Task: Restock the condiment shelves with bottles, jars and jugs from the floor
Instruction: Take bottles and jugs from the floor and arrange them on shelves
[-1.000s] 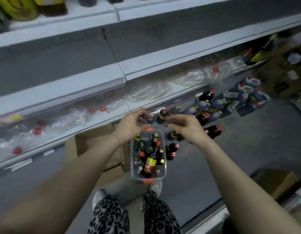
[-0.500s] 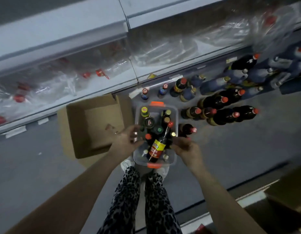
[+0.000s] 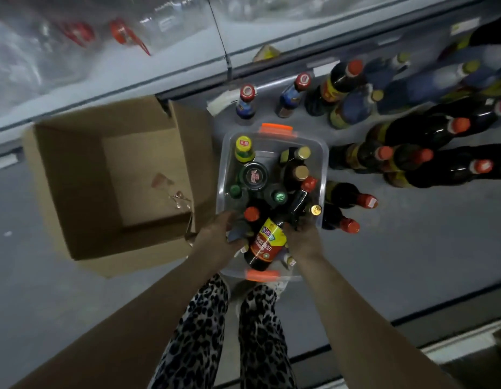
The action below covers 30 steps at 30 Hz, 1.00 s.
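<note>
Most is left: bottles [image 3: 429,130] crowd the floor [image 3: 412,248] and the bin [image 3: 325,164], where the left hand [image 3: 215,238] and right hand [image 3: 304,238] seem to grip a labelled bottle [image 3: 267,242].

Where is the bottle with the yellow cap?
In the head view, the yellow-capped bottle stands in the clear bin, in its left corner on the shelf side, just behind the black-lidded jar.

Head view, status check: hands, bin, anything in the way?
Down in the clear bin: left hand and right hand flank the labelled bottle; grip unclear. It lies tilted, neighbouring bottles packed around it.
</note>
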Tool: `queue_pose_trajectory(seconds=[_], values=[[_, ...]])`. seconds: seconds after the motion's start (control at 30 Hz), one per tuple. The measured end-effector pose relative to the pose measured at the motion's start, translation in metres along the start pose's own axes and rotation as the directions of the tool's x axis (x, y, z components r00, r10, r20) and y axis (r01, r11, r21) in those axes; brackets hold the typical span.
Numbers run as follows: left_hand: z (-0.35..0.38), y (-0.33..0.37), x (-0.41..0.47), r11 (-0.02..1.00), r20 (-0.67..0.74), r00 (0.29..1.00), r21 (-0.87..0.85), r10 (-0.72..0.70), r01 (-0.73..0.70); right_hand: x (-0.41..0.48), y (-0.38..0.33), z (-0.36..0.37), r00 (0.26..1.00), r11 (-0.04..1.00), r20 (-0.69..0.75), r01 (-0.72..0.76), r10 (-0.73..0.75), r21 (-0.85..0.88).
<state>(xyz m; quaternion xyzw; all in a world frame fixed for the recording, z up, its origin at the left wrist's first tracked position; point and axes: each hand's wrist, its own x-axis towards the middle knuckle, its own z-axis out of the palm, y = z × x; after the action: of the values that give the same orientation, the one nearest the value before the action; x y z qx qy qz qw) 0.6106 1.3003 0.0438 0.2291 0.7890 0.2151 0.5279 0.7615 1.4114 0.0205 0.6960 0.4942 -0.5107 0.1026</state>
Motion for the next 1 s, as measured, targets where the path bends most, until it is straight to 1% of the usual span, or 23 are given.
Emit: queue_pose_trajectory(seconds=[0.13, 0.23, 0.3, 0.4, 0.43, 0.5, 0.6, 0.7, 0.83, 0.93, 1.0], values=[[0.020, -0.026, 0.030, 1.000, -0.010, 1.000, 0.024, -0.010, 0.011, 0.036, 0.010, 0.027, 0.993, 0.998, -0.111, -0.027, 0.033, 0.053], [0.030, -0.039, 0.042, 0.999, -0.031, 0.999, 0.032, 0.020, -0.019, 0.054, 0.015, 0.038, 0.979, 0.996, -0.189, -0.062, 0.072, 0.057], [0.035, -0.045, 0.047, 0.999, -0.024, 0.999, 0.034, 0.042, -0.041, 0.063, 0.017, 0.043, 0.969, 0.990, -0.225, -0.083, 0.107, 0.114], [0.041, -0.049, 0.053, 0.998, -0.014, 0.998, -0.020, 0.057, -0.057, 0.071, 0.018, 0.049, 0.953, 0.972, -0.275, -0.064, 0.127, 0.227], [0.042, -0.049, 0.054, 0.998, -0.022, 0.998, -0.031, 0.057, -0.057, 0.073, 0.018, 0.050, 0.948, 0.970, -0.291, -0.060, 0.129, 0.235], [0.046, -0.045, 0.058, 0.998, -0.050, 0.997, -0.041, 0.053, -0.055, 0.077, 0.019, 0.051, 0.942, 0.973, -0.302, -0.077, 0.142, 0.217], [0.050, -0.039, 0.065, 0.998, -0.084, 0.995, -0.040, 0.047, -0.050, 0.079, 0.016, 0.047, 0.951, 0.974, -0.260, -0.116, 0.165, 0.195], [0.054, -0.035, 0.068, 0.998, -0.052, 0.997, -0.015, 0.065, -0.066, 0.067, 0.013, 0.042, 0.960, 0.991, -0.260, -0.076, 0.103, 0.112], [0.055, -0.030, 0.058, 0.993, -0.009, 0.996, 0.087, 0.084, -0.083, 0.028, 0.014, 0.046, 0.965, 0.997, -0.258, 0.062, -0.050, 0.038], [0.048, -0.021, 0.043, 0.985, -0.025, 0.992, 0.128, 0.121, -0.117, -0.001, 0.013, 0.038, 0.947, 0.987, -0.275, 0.158, -0.164, -0.043], [0.039, -0.014, 0.032, 0.982, -0.009, 0.989, 0.125, 0.145, -0.143, -0.020, 0.009, 0.026, 0.928, 0.967, -0.272, 0.240, -0.254, -0.085]])
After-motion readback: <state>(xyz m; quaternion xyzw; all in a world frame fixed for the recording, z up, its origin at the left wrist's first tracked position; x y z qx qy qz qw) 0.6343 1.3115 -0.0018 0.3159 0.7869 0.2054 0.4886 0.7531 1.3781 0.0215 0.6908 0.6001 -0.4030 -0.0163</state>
